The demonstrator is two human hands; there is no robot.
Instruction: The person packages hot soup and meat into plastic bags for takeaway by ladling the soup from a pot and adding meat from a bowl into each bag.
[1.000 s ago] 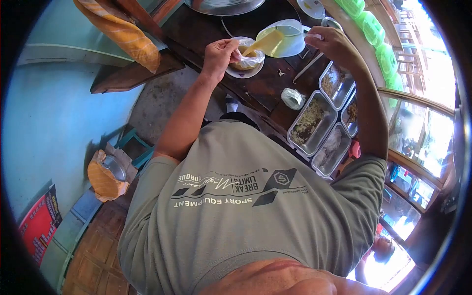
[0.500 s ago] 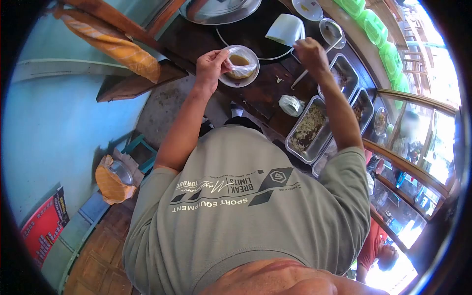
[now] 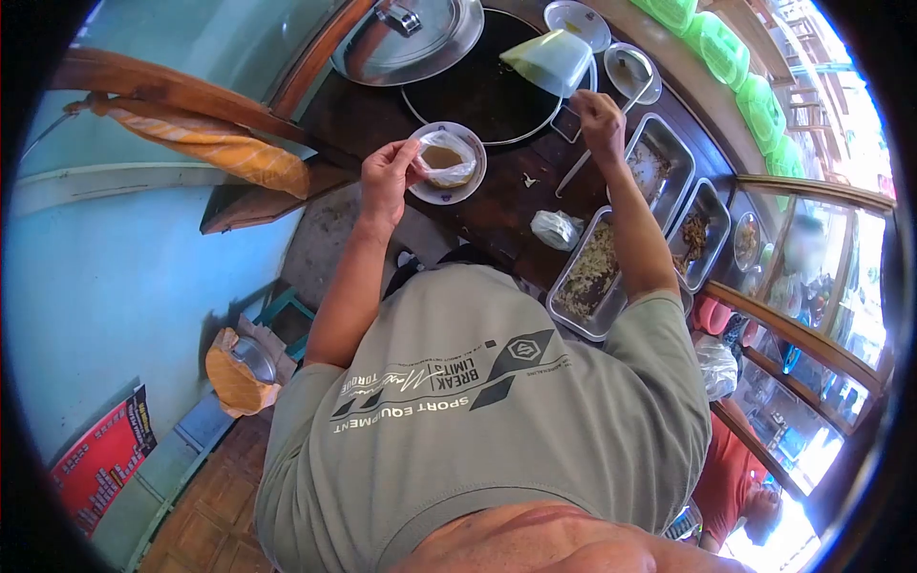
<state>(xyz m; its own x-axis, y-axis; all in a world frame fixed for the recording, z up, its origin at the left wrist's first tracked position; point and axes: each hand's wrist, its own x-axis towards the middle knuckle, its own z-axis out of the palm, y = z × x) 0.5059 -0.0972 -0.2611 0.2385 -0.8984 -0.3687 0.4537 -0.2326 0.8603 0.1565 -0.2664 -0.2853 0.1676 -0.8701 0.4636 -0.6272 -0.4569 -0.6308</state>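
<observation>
My left hand (image 3: 386, 181) pinches the gathered edge of a clear plastic bag (image 3: 462, 172). Brown liquid lies in the bag, which rests inside a white bowl (image 3: 444, 199) near the table's edge. My right hand (image 3: 602, 124) is closed around the handle of a translucent white plastic dipper (image 3: 552, 63). The dipper is tilted, with its yellowish lip to the left, over a large dark-looking pot (image 3: 417, 116). A big metal lid (image 3: 420, 48) overlaps the pot's far left side.
Metal trays of food (image 3: 590, 325) stand to the right, beside a knotted plastic bag (image 3: 557, 229). A ladle lies across a small bowl (image 3: 629, 91) behind my right hand; a plate (image 3: 576, 27) is further back. Green containers (image 3: 718, 50) line the ledge. A person (image 3: 734, 477) is at lower right.
The dipper has tipped, its lip now pointing left and its yellowish inside showing. The bowl and bag appear lower and further left as the view has shifted; both hands keep their hold.
</observation>
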